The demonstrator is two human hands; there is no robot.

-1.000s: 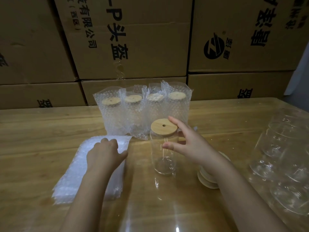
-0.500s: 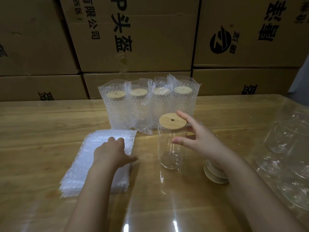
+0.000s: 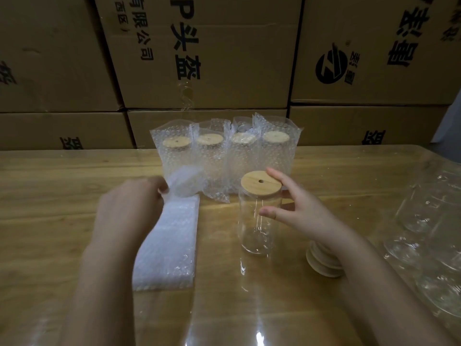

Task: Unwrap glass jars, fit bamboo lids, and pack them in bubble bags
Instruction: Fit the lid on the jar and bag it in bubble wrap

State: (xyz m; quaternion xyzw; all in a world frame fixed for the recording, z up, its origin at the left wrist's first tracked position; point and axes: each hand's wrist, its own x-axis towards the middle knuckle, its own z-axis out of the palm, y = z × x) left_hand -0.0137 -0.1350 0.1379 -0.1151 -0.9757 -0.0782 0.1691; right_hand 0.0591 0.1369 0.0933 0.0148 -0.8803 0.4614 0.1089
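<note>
Bare table (image 3: pixel 62 186) is left at the far left and in front of the glass jar (image 3: pixel 257 228). The back edge is closed by stacked cartons (image 3: pixel 224 71). The jar stands upright in the middle, empty, with a bamboo lid (image 3: pixel 260 184) fitted on it. It is held by the right hand (image 3: pixel 301 213), thumb in front, fingers curled behind. One bubble bag (image 3: pixel 185 181) is pinched at its end by the blurred left hand (image 3: pixel 127 208), above the flat stack of bags (image 3: pixel 169 245). Four lidded jars (image 3: pixel 224 158) are standing in bubble bags behind. Loose lids (image 3: pixel 321 263) are piled beside the right wrist.
</note>
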